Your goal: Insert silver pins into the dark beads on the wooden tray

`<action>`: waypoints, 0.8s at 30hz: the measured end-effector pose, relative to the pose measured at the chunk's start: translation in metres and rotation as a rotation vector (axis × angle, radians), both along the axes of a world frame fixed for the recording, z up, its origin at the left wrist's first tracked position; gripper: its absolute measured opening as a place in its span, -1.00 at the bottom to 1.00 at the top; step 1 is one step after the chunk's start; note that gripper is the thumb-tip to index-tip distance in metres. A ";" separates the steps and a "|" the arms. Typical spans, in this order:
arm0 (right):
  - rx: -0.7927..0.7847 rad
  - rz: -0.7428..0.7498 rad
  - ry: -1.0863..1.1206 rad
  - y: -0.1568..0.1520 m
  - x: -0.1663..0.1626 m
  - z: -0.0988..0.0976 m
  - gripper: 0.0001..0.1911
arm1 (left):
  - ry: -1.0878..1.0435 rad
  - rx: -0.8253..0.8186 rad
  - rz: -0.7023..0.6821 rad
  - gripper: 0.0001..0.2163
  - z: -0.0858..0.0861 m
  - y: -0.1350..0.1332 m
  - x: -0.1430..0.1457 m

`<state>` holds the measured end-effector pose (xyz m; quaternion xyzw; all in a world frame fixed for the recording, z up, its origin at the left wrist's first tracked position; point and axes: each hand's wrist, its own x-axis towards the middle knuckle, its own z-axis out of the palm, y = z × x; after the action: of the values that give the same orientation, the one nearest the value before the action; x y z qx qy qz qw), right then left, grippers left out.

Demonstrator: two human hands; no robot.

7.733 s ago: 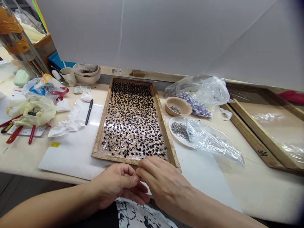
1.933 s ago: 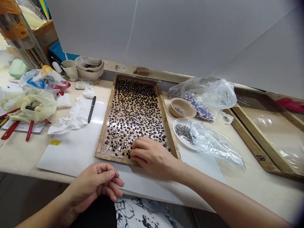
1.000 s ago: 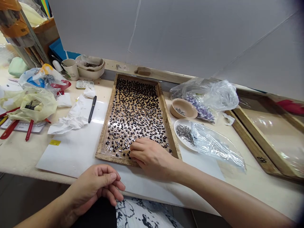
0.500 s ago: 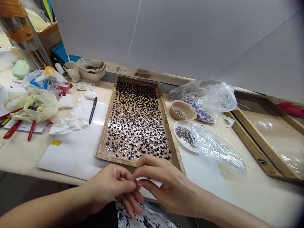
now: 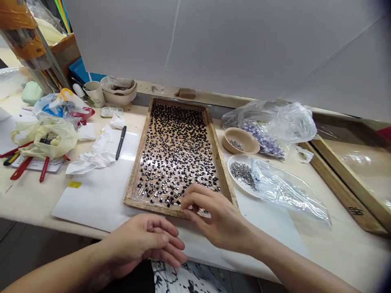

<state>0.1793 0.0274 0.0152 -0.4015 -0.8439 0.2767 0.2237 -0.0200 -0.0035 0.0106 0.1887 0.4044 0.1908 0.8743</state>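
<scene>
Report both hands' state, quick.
Left hand: open, loosely curled.
Right hand: bent at the near edge of the wooden tray; whether it pinches anything cannot be told.

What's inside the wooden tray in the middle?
Inside the wooden tray are lots of small, shiny black pieces, crowded closest together at the far end. The right hand blocks part of the near end, so whatever is behind it can't be seen.
</scene>
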 end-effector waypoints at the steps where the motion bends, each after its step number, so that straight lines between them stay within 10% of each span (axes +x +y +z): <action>1: 0.060 -0.005 -0.048 0.005 0.000 -0.003 -0.87 | 0.017 -0.022 0.011 -0.78 0.001 0.000 -0.002; 24: 0.138 0.122 -0.387 0.023 -0.010 -0.018 -0.80 | -0.010 -0.058 0.004 -0.78 -0.003 0.000 -0.006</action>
<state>0.1697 0.0502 -0.0026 -0.3789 -0.9108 0.1492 0.0674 -0.0262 -0.0036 0.0078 0.1618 0.4057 0.1816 0.8811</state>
